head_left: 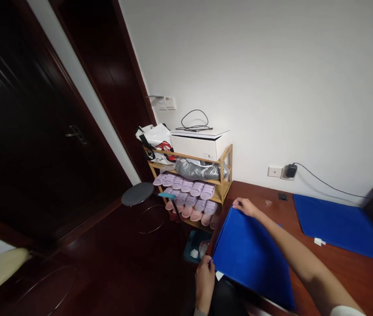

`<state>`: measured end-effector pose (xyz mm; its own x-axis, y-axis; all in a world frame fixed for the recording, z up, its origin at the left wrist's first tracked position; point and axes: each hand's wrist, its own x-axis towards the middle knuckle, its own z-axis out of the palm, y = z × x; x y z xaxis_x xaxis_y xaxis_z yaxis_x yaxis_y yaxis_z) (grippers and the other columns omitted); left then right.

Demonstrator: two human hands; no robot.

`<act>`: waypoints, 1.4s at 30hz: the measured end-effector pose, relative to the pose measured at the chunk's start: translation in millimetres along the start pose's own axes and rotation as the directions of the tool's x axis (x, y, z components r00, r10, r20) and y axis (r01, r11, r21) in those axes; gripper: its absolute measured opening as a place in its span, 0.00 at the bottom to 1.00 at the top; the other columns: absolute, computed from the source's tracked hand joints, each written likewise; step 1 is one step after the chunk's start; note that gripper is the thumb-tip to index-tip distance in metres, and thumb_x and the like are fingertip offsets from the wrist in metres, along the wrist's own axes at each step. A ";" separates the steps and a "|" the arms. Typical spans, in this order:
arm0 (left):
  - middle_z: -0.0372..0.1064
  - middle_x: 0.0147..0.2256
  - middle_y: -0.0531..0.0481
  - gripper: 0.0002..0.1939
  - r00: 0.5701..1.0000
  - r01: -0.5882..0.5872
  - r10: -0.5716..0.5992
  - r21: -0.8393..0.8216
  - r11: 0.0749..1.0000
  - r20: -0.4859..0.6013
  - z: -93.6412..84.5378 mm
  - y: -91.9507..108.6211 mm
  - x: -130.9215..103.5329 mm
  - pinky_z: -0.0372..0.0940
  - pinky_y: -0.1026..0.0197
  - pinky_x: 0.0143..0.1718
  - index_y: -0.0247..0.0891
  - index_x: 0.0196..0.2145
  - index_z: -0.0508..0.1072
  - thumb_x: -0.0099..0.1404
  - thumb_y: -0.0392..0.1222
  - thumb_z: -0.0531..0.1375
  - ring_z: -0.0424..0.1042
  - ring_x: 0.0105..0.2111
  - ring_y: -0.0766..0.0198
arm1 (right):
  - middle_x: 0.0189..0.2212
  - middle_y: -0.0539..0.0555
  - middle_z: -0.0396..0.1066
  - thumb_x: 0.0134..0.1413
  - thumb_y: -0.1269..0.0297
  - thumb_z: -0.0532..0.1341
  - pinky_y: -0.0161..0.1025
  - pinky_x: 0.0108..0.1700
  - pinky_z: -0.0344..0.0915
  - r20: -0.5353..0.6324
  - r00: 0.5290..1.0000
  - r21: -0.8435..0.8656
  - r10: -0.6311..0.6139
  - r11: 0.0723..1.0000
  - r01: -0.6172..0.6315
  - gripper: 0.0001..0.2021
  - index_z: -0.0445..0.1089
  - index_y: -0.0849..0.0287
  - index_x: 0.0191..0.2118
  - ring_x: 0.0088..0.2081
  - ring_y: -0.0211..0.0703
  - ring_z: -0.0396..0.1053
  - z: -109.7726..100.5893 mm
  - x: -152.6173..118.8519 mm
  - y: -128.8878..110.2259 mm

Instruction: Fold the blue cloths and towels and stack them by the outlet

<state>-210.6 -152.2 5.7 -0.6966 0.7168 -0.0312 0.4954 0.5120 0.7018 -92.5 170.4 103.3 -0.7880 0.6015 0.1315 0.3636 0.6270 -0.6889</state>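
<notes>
A flat piece of bright blue cloth (252, 254) stretches over the corner of the reddish-brown wooden table (341, 272). My left hand (205, 276) pinches its near left corner, at the table's edge. At the far left corner, my right hand (245, 207) grips the cloth between thumb and fingers, with the forearm crossing above it. Beside my left hand a small white tag (219, 275) sticks out from under the blue edge. The cloth's right side is partly hidden behind my right arm.
Another blue cloth (341, 226) lies farther right, near a small white object (319, 241). Against the wall stands a wooden rack (226, 175) with several slippers (186, 186), a white box (196, 145) and a bag (155, 136). A round stool (138, 194) and a dustpan (191, 245) are on the floor.
</notes>
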 end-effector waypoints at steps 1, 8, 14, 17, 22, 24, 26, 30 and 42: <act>0.82 0.39 0.46 0.11 1.000 -0.007 0.007 -0.051 0.999 -0.003 -5.9 5.9 1.9 0.70 0.60 0.43 0.43 0.39 0.77 0.70 0.37 0.54 0.82 0.40 0.57 | 0.40 0.57 0.81 0.63 0.48 0.63 0.42 0.48 0.72 -0.017 0.999 0.023 -0.028 0.999 0.028 0.16 0.77 0.57 0.42 0.41 0.48 0.78 -19.4 -12.4 -1.2; 0.83 0.45 0.42 0.17 0.940 -0.336 0.293 -0.324 0.884 -0.176 -83.2 101.0 17.7 0.75 0.50 0.50 0.40 0.46 0.81 0.66 0.50 0.60 0.82 0.46 0.51 | 0.44 0.59 0.82 0.60 0.37 0.62 0.48 0.52 0.72 -0.204 0.970 0.060 -0.131 0.988 0.146 0.26 0.81 0.55 0.46 0.45 0.52 0.77 -162.6 -123.4 -24.1; 0.82 0.45 0.46 0.13 0.697 -0.713 0.685 -0.101 0.694 -0.211 -143.1 215.6 0.6 0.72 0.50 0.55 0.44 0.44 0.83 0.69 0.42 0.58 0.79 0.48 0.54 | 0.45 0.60 0.82 0.56 0.33 0.64 0.46 0.49 0.71 -0.485 0.871 0.042 -0.083 0.992 0.118 0.28 0.82 0.55 0.43 0.47 0.53 0.77 -248.0 -210.1 -66.9; 0.82 0.43 0.47 0.12 0.633 -0.773 0.750 -0.124 0.622 -0.189 -149.9 253.2 -13.4 0.74 0.53 0.52 0.44 0.43 0.83 0.68 0.40 0.59 0.80 0.45 0.56 | 0.40 0.59 0.82 0.52 0.30 0.66 0.44 0.42 0.71 -0.581 0.814 0.065 -0.020 0.995 0.071 0.31 0.82 0.56 0.41 0.39 0.49 0.76 -270.0 -243.4 -74.0; 0.82 0.42 0.46 0.11 0.679 -0.689 0.734 -0.338 0.641 0.006 -137.5 289.2 -27.7 0.75 0.56 0.43 0.42 0.40 0.84 0.65 0.43 0.62 0.80 0.40 0.57 | 0.23 0.52 0.75 0.48 0.29 0.68 0.39 0.27 0.65 -0.610 0.779 0.159 0.145 0.986 -0.059 0.34 0.81 0.59 0.42 0.23 0.39 0.66 -291.3 -294.5 -68.7; 0.82 0.40 0.45 0.11 0.700 -0.582 0.704 -0.477 0.658 0.117 -125.9 298.4 -34.5 0.75 0.57 0.41 0.40 0.38 0.84 0.62 0.45 0.64 0.80 0.38 0.57 | 0.21 0.51 0.74 0.48 0.30 0.69 0.39 0.26 0.66 -0.605 0.770 0.225 0.204 0.971 -0.080 0.35 0.80 0.60 0.45 0.22 0.40 0.67 -296.6 -313.7 -63.5; 0.82 0.38 0.44 0.12 0.699 -0.439 0.674 -0.599 0.670 0.240 -110.8 306.0 -46.6 0.74 0.57 0.39 0.38 0.38 0.83 0.60 0.48 0.67 0.80 0.36 0.57 | 0.22 0.52 0.75 0.48 0.31 0.70 0.40 0.26 0.68 -0.631 0.737 0.267 0.243 0.960 -0.088 0.34 0.79 0.61 0.46 0.22 0.42 0.70 -301.0 -331.8 -56.2; 0.81 0.36 0.44 0.16 0.604 -0.181 0.656 -0.724 0.665 0.452 -74.7 316.9 -88.7 0.73 0.57 0.42 0.36 0.39 0.83 0.56 0.48 0.73 0.79 0.37 0.57 | 0.27 0.54 0.80 0.47 0.33 0.71 0.43 0.33 0.75 -0.763 0.592 0.245 0.260 0.964 -0.107 0.31 0.80 0.57 0.45 0.27 0.47 0.77 -307.4 -360.0 -36.4; 0.74 0.36 0.51 0.11 0.612 -0.200 0.621 -0.664 0.721 0.490 7.6 227.0 -73.7 0.66 0.61 0.42 0.39 0.41 0.80 0.61 0.35 0.62 0.72 0.36 0.63 | 0.44 0.60 0.83 0.64 0.53 0.61 0.50 0.55 0.73 -0.593 0.794 -0.043 0.136 0.979 -0.200 0.14 0.79 0.56 0.41 0.45 0.52 0.80 -204.0 -184.3 20.0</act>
<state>-42.8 -85.1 161.9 0.1352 0.9885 0.0681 0.1520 -0.0886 0.9844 161.3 173.1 210.7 -0.2812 0.8561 0.4336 0.5346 0.5150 -0.6701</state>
